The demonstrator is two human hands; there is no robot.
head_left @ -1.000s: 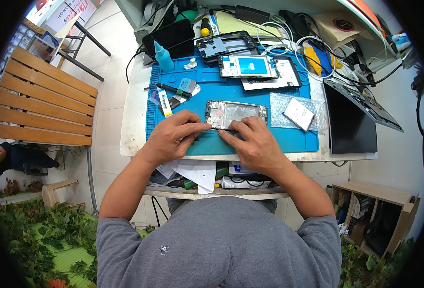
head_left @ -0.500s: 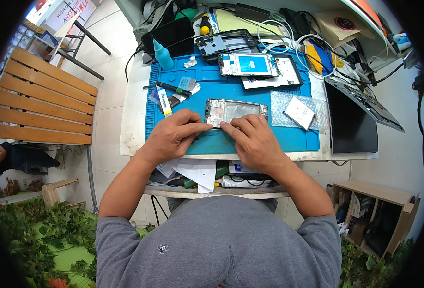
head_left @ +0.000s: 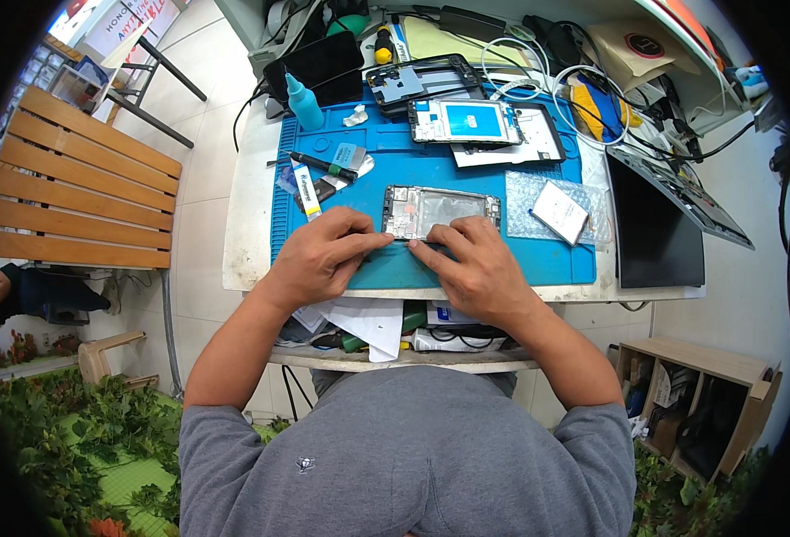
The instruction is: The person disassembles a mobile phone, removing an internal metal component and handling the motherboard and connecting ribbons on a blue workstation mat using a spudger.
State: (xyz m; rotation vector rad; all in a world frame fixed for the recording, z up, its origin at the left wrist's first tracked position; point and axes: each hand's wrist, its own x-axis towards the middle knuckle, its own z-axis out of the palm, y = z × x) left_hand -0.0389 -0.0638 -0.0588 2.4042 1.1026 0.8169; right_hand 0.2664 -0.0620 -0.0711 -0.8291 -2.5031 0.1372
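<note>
A phone mid-frame, silvery with a dark rim, lies flat on the blue work mat in front of me. At its near left corner, my left hand has its index finger stretched to the edge and the thumb tucked close under it. Anything tiny between those fingertips is too small to make out. My right hand rests against the near edge, index fingertip beside the left one, its other fingers bent over the frame's near right side. A white phone battery lies on bubble wrap to the right.
A screwdriver and a boxed strip lie left. Behind stand a teal bottle and another phone frame. White cables loop at the back. An opened laptop-like screen borders the right; a cluttered shelf runs below the tabletop.
My right index fingertip has slid slightly toward me, from over the frame to its near edge. The left hand has barely shifted, and the frame stays in about the same place.
</note>
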